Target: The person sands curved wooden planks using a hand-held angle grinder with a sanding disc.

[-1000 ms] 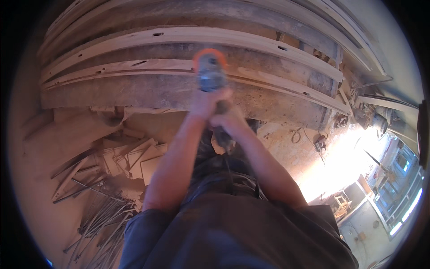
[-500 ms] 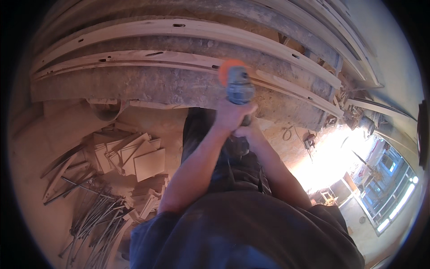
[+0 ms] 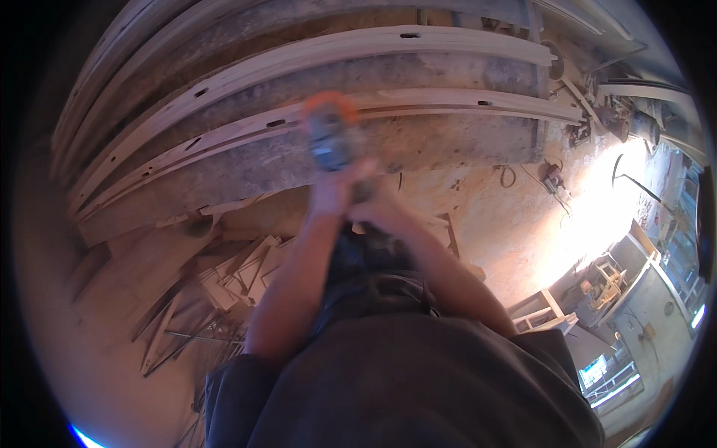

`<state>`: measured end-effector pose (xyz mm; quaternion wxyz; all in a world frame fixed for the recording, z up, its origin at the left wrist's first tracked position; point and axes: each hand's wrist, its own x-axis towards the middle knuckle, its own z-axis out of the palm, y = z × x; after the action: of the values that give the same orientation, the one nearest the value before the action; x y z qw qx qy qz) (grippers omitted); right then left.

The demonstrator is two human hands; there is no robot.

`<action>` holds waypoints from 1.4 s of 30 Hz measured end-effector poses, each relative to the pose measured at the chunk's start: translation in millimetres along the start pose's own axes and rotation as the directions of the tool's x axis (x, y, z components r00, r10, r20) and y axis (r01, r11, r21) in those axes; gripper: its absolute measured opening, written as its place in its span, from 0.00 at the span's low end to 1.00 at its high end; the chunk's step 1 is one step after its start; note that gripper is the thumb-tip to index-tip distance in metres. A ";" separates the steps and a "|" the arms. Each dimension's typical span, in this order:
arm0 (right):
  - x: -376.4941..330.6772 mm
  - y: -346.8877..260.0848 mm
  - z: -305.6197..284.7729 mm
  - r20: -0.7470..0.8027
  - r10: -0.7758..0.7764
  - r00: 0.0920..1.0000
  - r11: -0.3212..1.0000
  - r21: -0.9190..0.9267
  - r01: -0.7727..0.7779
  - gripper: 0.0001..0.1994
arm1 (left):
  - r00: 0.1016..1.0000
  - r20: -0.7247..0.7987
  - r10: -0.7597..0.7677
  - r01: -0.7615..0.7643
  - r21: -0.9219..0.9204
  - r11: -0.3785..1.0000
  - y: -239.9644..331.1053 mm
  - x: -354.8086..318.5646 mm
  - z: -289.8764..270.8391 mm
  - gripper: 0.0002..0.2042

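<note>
One power tool [image 3: 332,138], two hands (both blurred), several curved wooden rails [image 3: 418,45].

Long curved wooden rails [image 3: 314,123] of pale, matt, bare timber lie on a rough, dusty grey worktop [image 3: 261,168]. The blurred power tool [image 3: 332,134] looks like orange and grey plastic. Raw wood offcuts [image 3: 231,276] litter the sawdust-covered floor [image 3: 508,224].

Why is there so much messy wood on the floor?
A jumbled heap of wood offcuts and thin strips lies scattered at the person's left, crisscrossed, not stacked. Both hands, left hand and right hand, grip a blurred power tool at the long plank.
</note>
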<state>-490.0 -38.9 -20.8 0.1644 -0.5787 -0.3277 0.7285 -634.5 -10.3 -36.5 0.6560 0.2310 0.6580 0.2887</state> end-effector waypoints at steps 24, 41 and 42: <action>97.9 -122.6 351.4 0.045 0.021 0.999 0.966 -0.259 -0.009 0.35 | 0.991 -0.127 -0.034 -0.014 -0.356 0.934 87.4 -17.5 -357.6 0.20; 57.1 -102.2 359.2 0.010 0.108 0.994 0.983 0.151 -0.108 0.15 | 0.989 0.097 -0.112 0.123 -0.115 0.986 80.5 -22.3 -352.0 0.24; 65.1 -105.4 365.9 0.031 0.064 0.997 0.995 0.068 -0.066 0.15 | 0.990 0.038 -0.136 0.139 -0.068 0.988 72.4 -19.2 -356.6 0.24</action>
<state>-870.7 -26.6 43.9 0.1559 -0.5724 -0.2856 0.7527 -994.7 1.8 17.2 0.6928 0.1664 0.6509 0.2619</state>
